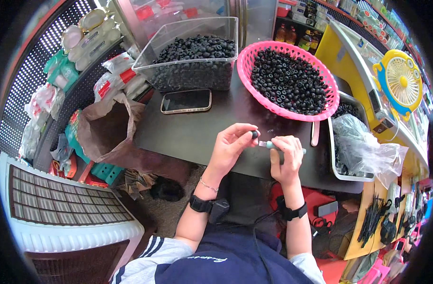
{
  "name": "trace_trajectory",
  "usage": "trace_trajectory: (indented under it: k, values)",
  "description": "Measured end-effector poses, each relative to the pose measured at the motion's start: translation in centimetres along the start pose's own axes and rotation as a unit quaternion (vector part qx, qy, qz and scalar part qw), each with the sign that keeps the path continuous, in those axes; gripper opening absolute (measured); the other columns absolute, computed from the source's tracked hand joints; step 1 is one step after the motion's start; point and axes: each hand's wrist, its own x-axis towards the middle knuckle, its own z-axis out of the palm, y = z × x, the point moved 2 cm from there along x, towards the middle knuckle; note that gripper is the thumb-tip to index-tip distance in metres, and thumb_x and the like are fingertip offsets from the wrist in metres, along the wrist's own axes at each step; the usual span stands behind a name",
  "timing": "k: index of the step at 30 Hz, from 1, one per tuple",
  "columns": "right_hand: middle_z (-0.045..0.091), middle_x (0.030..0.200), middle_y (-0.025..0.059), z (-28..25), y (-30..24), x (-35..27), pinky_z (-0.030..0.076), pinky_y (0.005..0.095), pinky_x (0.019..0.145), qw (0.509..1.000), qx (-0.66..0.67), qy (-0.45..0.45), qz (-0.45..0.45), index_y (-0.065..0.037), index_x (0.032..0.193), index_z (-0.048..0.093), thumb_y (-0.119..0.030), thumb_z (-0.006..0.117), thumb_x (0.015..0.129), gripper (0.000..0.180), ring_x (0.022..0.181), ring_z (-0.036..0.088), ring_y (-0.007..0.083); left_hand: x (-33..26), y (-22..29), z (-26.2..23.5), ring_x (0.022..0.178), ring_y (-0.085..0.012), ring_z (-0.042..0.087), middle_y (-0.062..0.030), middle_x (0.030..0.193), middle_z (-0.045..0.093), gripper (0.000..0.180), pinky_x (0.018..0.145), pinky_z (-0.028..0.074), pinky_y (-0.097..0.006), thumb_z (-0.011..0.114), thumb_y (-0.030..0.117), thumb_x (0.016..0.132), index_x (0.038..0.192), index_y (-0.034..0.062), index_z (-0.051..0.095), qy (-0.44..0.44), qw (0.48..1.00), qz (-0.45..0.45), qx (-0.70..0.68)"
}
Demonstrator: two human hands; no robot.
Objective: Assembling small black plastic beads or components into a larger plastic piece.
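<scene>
Between the fingertips of my left hand [229,144] is a small round black part [254,134], pinched near the table's front edge. My right hand [287,158] is closed around a short tool with a pale blue-green handle [270,145]. The tool's short, light-coloured tip points left, close to the black part; whether they touch I cannot tell. Beyond my hands, a pink basket [241,75] holds many similar black parts, some showing ring-like openings. A clear plastic bin [188,78] at the back left holds more of them.
A phone [186,101] lies on the dark table [178,132] before the bin. An open brown bag [105,125] stands at left. On the right are a metal tray [356,177] with a clear plastic bag [363,142] and a yellow-blue fan [401,83].
</scene>
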Motion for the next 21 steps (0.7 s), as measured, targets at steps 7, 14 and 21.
trace_trajectory:
  k: [7, 14, 21]
  values:
    - [0.063, 0.086, 0.012, -0.07, -0.13, 0.2, 0.045, 0.0381, 0.066, 1.0, 0.008, -0.011, -0.009, -0.002, 0.102, 0.059, -0.004, 0.066, 0.076, 0.027, 0.073, 0.061, 0.0289, -0.51, -0.15, 0.65, 0.1, -0.0135, 0.06, -0.0085, 0.109, 0.064, 0.031, 0.09, 0.05, -0.028, 0.067, 0.001, 0.086, 0.116, -0.0024, 0.061, -0.032, 0.998, -0.008, 0.055]
    - [0.063, 0.086, 0.0118, 0.02, 0.0, 0.14, 0.045, 0.0378, 0.065, 1.0, 0.009, -0.011, -0.011, -0.002, 0.102, 0.059, -0.004, 0.066, 0.076, 0.027, 0.071, 0.06, 0.0285, -0.46, 0.04, 0.61, 0.103, -0.0135, 0.059, -0.0081, 0.11, 0.062, 0.03, 0.09, 0.05, -0.027, 0.067, -0.002, 0.085, 0.115, -0.0029, 0.062, -0.058, 0.995, 0.002, 0.079]
    - [0.063, 0.085, 0.011, 0.32, -0.05, 0.1, 0.045, 0.0369, 0.062, 1.0, 0.006, -0.017, -0.018, -0.003, 0.103, 0.061, -0.007, 0.068, 0.077, 0.027, 0.07, 0.06, 0.0274, -0.4, 0.33, 0.72, 0.099, -0.0158, 0.061, -0.01, 0.109, 0.061, 0.033, 0.084, 0.054, -0.027, 0.069, -0.009, 0.08, 0.112, -0.0046, 0.065, -0.046, 0.992, 0.056, 0.102]
